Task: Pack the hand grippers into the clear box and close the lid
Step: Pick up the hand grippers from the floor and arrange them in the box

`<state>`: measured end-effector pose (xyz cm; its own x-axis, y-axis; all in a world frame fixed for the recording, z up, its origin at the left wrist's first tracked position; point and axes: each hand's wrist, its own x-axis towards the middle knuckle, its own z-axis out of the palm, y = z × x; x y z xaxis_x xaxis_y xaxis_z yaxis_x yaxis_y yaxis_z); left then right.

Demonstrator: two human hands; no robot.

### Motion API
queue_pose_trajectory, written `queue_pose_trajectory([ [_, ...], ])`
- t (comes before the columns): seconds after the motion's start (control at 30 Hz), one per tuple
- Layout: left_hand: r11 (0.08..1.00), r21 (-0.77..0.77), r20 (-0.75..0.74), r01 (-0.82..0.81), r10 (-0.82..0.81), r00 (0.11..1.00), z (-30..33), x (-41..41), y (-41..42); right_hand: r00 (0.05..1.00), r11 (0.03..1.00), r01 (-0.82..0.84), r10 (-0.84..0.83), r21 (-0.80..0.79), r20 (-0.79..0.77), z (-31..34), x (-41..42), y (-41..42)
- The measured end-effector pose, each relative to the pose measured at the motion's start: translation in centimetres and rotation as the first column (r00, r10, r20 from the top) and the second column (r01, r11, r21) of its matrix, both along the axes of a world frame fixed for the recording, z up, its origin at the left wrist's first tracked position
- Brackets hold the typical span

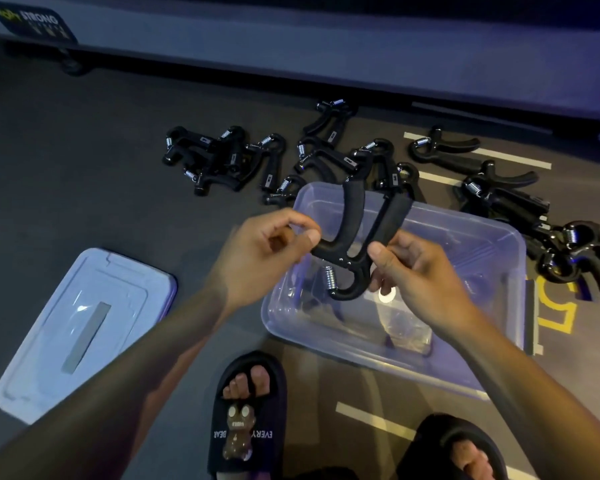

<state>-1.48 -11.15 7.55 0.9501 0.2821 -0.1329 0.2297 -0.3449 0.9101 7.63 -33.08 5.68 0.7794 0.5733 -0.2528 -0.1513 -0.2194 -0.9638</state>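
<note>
A dark grey floor [94,174] fills most of the frame under dim, bluish light, with white painted lines [499,155] at upper right and yellow markings [558,306] at right. A pale ledge [291,57] crosses the top, bearing a dark label [32,24] at upper left.

Two bare hands are up over the box: the left hand [267,251] and the right hand [418,275]. Between them is one black hand gripper [355,237], with one silver spring showing near its bottom.

One clear box [510,258] sits open on the floor, and one lid [84,327] lies apart from it to the left.

The loose hand grippers on the floor [333,157] lie in tangled heaps beyond the box, so an exact count is not possible; there are clearly more than ten, in roughly three clusters.

Two feet are in view, each in one dark slipper: the left slipper [250,417] and the right slipper [454,445].
</note>
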Motion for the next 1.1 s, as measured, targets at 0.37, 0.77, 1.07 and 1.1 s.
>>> queue_pose_trajectory([
  [0.37,0.98,0.196,-0.132,-0.035,0.061,0.989,-3.6,3.5,0.3,0.965,0.838,-0.225,0.121,-0.498,-0.232,-10.8,0.7,1.7],
  [0.77,0.979,0.202,-0.206,-0.02,0.062,0.977,-3.3,0.2,-1.2,0.883,0.467,-0.397,0.428,-0.79,-0.191,-12.4,-1.8,1.9],
  [1.07,0.986,0.165,-0.19,-0.027,0.059,0.98,-3.1,-1.7,-1.4,0.891,0.64,-0.216,0.438,-0.737,0.119,-5.3,-1.8,0.7],
  [1.1,0.984,0.177,-0.194,-0.015,0.05,0.98,-3.1,-1.6,-1.3,0.908,0.737,-0.209,0.39,-0.643,0.152,-3.1,-1.3,0.9],
])
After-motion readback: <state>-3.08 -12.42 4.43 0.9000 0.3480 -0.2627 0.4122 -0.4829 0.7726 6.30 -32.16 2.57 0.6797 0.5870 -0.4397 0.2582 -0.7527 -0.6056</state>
